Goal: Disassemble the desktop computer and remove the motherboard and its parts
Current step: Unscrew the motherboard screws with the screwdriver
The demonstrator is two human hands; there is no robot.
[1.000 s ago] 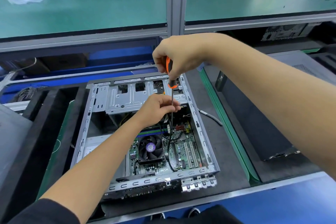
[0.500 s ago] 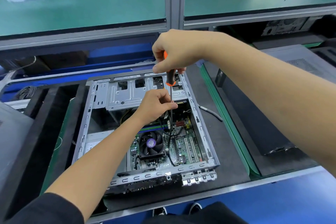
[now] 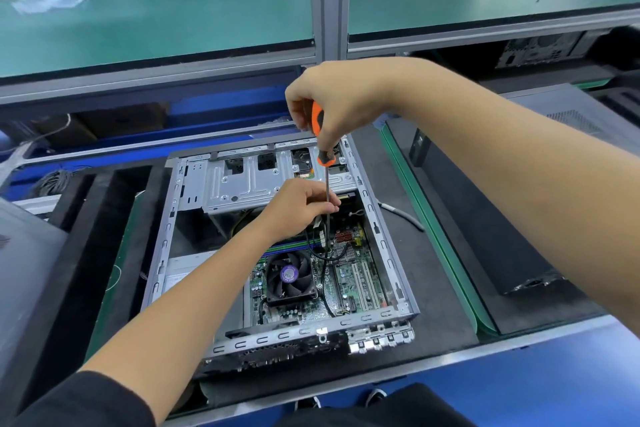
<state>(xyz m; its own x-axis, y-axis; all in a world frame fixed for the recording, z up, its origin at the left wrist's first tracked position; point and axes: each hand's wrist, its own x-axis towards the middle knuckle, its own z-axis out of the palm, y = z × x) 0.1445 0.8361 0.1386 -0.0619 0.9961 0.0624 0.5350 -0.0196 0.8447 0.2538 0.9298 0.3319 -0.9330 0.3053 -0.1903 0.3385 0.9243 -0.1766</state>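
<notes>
Hands steady a screwdriver over the open case

Right hand [image 3: 332, 104] curls tightly round the orange handle of the screwdriver [image 3: 322, 149], held upright. Left hand [image 3: 298, 206], at 6 o'clock from it, pinches the thin shaft between fingertips. Below lies the open computer case [image 3: 377, 239] on the bench [image 3: 440, 315], its motherboard [image 3: 360, 277] exposed, with the fan [image 3: 290, 276] at 9 o'clock of the board.

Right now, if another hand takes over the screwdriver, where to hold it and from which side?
Take the screwdriver by its orange handle, from above: it stands near upright, tip down inside the case, and the thin shaft offers little grip.
</notes>
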